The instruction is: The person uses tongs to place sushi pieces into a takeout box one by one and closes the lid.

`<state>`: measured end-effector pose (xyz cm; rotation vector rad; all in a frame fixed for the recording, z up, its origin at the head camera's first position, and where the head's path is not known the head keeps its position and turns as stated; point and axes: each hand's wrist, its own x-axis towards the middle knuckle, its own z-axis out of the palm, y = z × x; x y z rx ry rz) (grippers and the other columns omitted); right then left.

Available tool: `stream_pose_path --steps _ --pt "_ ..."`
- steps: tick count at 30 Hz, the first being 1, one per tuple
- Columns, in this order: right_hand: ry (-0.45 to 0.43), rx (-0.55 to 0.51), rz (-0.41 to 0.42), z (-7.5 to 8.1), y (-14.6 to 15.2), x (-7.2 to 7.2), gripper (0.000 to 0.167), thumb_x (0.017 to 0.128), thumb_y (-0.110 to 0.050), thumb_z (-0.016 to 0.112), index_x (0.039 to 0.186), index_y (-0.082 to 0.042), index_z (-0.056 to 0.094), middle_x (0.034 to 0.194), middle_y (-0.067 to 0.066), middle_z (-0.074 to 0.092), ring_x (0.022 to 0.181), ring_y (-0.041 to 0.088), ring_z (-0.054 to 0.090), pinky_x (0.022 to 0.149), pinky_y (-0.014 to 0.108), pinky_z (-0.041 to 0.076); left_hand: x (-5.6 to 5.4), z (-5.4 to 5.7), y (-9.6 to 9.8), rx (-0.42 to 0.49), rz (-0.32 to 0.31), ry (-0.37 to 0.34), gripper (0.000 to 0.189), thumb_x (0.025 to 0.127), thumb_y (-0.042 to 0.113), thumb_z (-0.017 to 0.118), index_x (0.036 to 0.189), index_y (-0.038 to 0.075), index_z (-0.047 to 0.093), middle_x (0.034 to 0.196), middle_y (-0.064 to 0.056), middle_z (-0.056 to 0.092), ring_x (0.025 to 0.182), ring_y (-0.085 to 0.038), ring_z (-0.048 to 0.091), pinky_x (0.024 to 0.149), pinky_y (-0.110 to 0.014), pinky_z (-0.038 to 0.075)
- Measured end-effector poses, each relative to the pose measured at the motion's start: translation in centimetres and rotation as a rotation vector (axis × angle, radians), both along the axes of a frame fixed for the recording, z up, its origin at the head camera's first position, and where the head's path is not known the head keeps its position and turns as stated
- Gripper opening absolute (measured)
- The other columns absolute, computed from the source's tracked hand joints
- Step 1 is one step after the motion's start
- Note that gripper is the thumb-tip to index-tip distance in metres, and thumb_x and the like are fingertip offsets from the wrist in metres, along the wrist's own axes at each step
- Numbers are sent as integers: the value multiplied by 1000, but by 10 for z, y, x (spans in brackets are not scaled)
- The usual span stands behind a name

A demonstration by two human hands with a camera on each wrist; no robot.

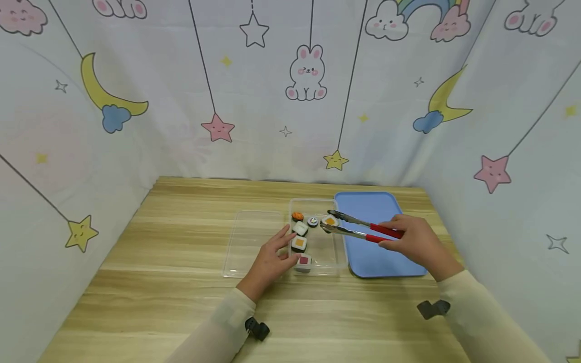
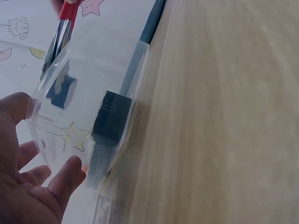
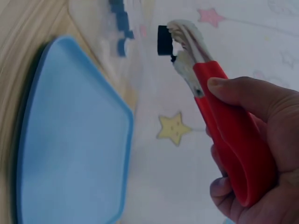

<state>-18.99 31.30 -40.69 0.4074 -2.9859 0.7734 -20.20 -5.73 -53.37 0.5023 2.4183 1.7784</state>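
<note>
My right hand [image 1: 417, 244] grips red-handled metal tongs [image 3: 233, 126]. Between the tong tips is a sushi roll with a yellow-orange centre [image 1: 330, 221]; its dark side [image 3: 164, 41] shows in the right wrist view. It is above the right part of a clear plastic container [image 1: 324, 259]. My left hand [image 1: 271, 257] rests with spread fingers on the container's left edge. Inside are an orange-topped piece [image 1: 297, 216], a small round roll [image 1: 312, 221], a white-topped piece [image 1: 300, 229], another yellow-centred roll [image 1: 299, 243] and a red-centred roll [image 1: 304, 261].
A blue tray [image 1: 381, 257] lies directly right of the container. To the left, a flat clear plastic lid [image 1: 240, 242] lies on the wooden table [image 1: 181, 232]. Behind the table hangs a white cloth [image 1: 268, 161] printed with stars, moons and rabbits.
</note>
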Motion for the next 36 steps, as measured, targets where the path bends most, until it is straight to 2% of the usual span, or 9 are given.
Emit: stream_pose_path --steps 6,9,14,20,24,27,30,32,36 --pt "-9 131 110 -2 -30 -20 41 80 -22 91 118 -10 80 90 -6 66 80 18 58 63 29 52 0 0 -1 -5 -4 19 60 96 18 77 151 7 55 170 -2 27 144 -34 46 101 -44 56" --pt "-13 184 146 1 -40 -25 38 79 -20 91 115 -10 81 87 -8 64 77 16 56 63 30 50 -1 -1 -1 -9 -2 32 60 96 19 77 151 7 55 170 -2 28 142 -36 48 100 -45 57" --pt "-38 258 163 4 -49 -28 38 79 -21 91 114 -8 81 86 -8 63 76 14 56 63 29 50 -2 -1 -1 -19 -7 29 60 96 18 76 151 7 55 170 -3 28 140 -36 50 101 -45 56" --pt "-55 206 130 2 -46 -26 44 80 -22 90 120 -7 79 89 -5 62 78 16 55 63 30 49 -1 -1 -2 -16 -4 28 60 95 18 76 151 7 55 170 -4 29 144 -34 46 100 -45 56" --pt "4 111 36 0 -27 -17 50 82 -25 89 125 -4 75 97 5 67 82 22 59 65 33 52 -2 -1 -1 -3 -6 30 60 96 19 76 150 7 56 170 -5 29 142 -36 48 100 -45 57" --pt "44 25 -85 -5 -4 -8 55 86 -31 87 128 0 72 105 14 70 87 28 61 65 34 54 -1 -1 -1 -7 -7 24 60 96 19 76 151 7 55 170 -4 29 146 -34 43 101 -43 56" --pt "65 -44 -227 -19 24 -1 59 89 -39 83 130 2 70 113 22 69 93 35 63 67 36 56 -1 0 -1 -10 -4 9 61 96 19 77 151 7 54 170 -2 28 150 -30 37 101 -41 56" --pt "75 -76 -316 -31 43 3 61 91 -42 81 129 4 69 113 24 69 94 38 64 68 41 58 -1 1 -1 -11 -3 -4 62 95 18 77 152 7 54 170 0 28 151 -28 36 102 -41 55" --pt "72 -53 -448 -59 80 10 62 92 -41 79 127 10 68 110 29 67 91 42 64 71 47 58 -1 2 0 -1 -2 -12 62 95 18 77 151 7 54 170 1 28 150 -28 37 102 -41 55"
